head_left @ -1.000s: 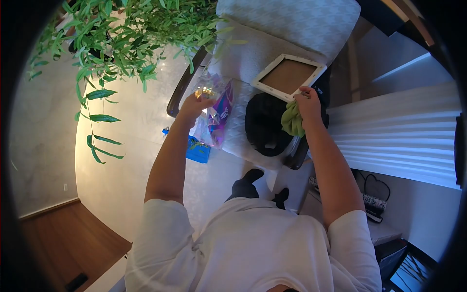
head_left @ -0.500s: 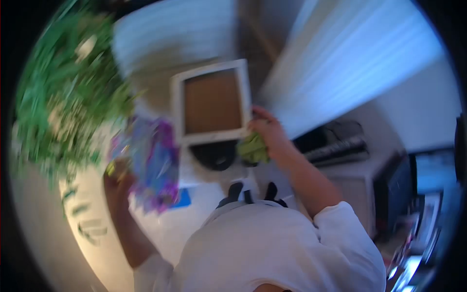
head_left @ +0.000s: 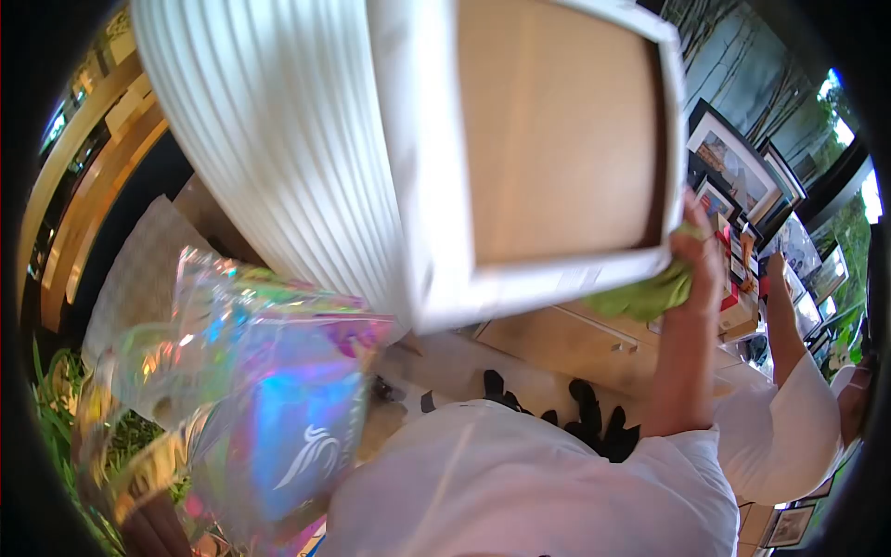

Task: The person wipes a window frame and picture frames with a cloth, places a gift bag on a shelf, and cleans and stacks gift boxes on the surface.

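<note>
My right hand [head_left: 698, 265] grips the lower right edge of a white picture frame [head_left: 444, 232] with a brown panel inside, held up in front of me. A crumpled green cloth [head_left: 640, 295] is bunched in the same hand, beneath the frame's lower edge. At the lower left, a shiny iridescent plastic bag [head_left: 316, 408] with a white logo hangs by my left hand [head_left: 153, 529]. That hand is dark and partly hidden behind the bag's clear folds, its fingers closed on the plastic.
A white pleated surface [head_left: 269, 130], like a large lampshade, is left of the frame. Behind the bag is a pale textured cushion [head_left: 139, 288]. To the right, another person in a white shirt [head_left: 784, 432] reaches toward a cabinet [head_left: 575, 348] bearing several framed pictures [head_left: 742, 162].
My view has swung to another part of the room. The picture frame has come up and nearer, and the bag is closer at the lower left. Another person now shows at right.
</note>
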The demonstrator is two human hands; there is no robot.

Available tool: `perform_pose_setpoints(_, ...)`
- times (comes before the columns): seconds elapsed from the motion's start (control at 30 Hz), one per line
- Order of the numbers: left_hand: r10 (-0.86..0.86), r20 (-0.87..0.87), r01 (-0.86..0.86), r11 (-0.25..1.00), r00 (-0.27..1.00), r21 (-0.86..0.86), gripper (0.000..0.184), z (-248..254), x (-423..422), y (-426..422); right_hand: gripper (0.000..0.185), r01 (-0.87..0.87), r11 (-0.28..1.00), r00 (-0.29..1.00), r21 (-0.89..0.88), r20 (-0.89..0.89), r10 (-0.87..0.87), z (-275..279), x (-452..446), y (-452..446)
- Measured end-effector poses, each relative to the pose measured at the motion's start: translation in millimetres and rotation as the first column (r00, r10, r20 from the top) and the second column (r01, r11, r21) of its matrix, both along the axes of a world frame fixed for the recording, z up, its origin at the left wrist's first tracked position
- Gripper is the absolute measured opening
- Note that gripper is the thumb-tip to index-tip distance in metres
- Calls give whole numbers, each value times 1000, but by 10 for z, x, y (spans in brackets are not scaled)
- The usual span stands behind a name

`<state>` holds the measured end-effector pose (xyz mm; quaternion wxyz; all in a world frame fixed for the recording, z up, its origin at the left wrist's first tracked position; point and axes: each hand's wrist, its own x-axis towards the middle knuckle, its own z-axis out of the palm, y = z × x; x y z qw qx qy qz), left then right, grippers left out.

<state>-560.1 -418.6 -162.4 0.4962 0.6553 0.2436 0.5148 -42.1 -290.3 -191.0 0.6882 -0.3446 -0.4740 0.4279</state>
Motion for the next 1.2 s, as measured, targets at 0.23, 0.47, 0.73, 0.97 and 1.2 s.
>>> perform_pose_setpoints(0.23, -377, 62, 379, 926, 924, -10, 29, 436, 1168, 1018, 44, 342, 938, 929, -55, 169, -329, 759, 1591, 662)
perform_pose_setpoints(0.47, 9, 233, -38, 992, 972, 117, 54, 469, 2256, 1850, 42, 589, 803, 524, 90, 714, -464, 876, 2946, 1698)
perform_pose_setpoints(0.73, 80, 245, -97, 994, 966, 58, 49, 505, 2966, 2642, 42, 555, 755, -253, 350, 935, -248, 858, 2911, 2461)
perform_pose_setpoints(0.97, 48, 293, -51, 999, 955, 4, 48, 509, 3141, 3025, 40, 399, 844, -427, 358, 887, -174, 638, 2840, 2882)
perform_pose_setpoints(1.2, 29, 254, -38, 999, 967, 29, 50, 831, 3223, 3231, 41, 417, 887, -378, 202, 925, -33, 532, 2827, 3176)
